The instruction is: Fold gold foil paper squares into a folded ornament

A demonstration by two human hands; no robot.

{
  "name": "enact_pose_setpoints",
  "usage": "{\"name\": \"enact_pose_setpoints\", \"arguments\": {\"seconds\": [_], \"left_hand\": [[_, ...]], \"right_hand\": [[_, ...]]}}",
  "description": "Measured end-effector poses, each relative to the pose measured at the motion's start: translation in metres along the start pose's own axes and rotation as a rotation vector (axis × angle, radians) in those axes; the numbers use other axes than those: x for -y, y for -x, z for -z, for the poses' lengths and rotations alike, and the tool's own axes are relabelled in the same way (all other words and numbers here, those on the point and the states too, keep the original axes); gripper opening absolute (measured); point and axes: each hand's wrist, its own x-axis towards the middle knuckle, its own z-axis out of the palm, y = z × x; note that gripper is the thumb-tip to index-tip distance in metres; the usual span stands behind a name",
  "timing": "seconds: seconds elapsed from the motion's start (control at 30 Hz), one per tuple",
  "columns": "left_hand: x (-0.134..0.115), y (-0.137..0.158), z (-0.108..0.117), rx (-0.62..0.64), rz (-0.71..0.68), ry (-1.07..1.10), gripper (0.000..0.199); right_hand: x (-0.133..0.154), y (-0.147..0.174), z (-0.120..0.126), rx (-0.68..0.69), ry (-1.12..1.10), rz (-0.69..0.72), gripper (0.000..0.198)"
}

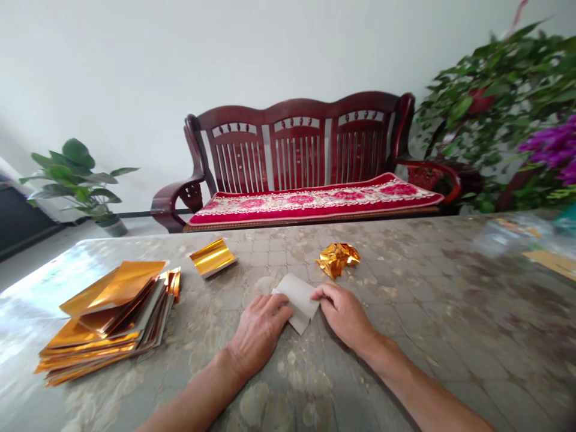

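A small grey-white folded sheet of paper [297, 300] lies on the table in front of me, its plain side up. My left hand [261, 329] grips its left edge, with the thumb on top and the fingers curled at the side. At the right edge, my right hand [345, 313] pinches the paper between thumb and fingertips. Just beyond it sits a crumpled piece of gold foil paper [338, 259]. A gold foil sheet [213, 258], curled at one side, lies farther off to the left. What the fingertips cover is hidden.
A messy stack of gold foil sheets [108, 324] stands at the left of the patterned table [432, 324]. Clear plastic bags [513, 233] and a brown card piece [551, 264] are at the far right. Behind are a wooden bench [297, 150] and potted plants [81, 180].
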Motion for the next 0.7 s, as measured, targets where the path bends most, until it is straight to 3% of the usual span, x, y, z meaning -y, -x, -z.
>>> {"name": "enact_pose_setpoints", "arguments": {"seconds": [0.1,0.23,0.5,0.7], "left_hand": [[-0.001,-0.002,-0.002,-0.021,-0.011,-0.010,0.015],[-0.004,-0.005,-0.003,-0.023,-0.021,0.001,0.016],[-0.011,-0.006,-0.001,0.086,-0.026,0.095,0.019],[-0.013,-0.002,-0.005,0.069,-0.024,0.136,0.020]], "right_hand": [[-0.002,0.000,0.000,-0.082,0.168,0.038,0.028],[0.002,0.002,0.001,-0.028,0.335,0.030,0.026],[0.011,-0.005,0.005,0.111,0.301,-0.140,0.025],[0.010,-0.010,0.006,0.121,0.202,-0.176,0.017]]}}
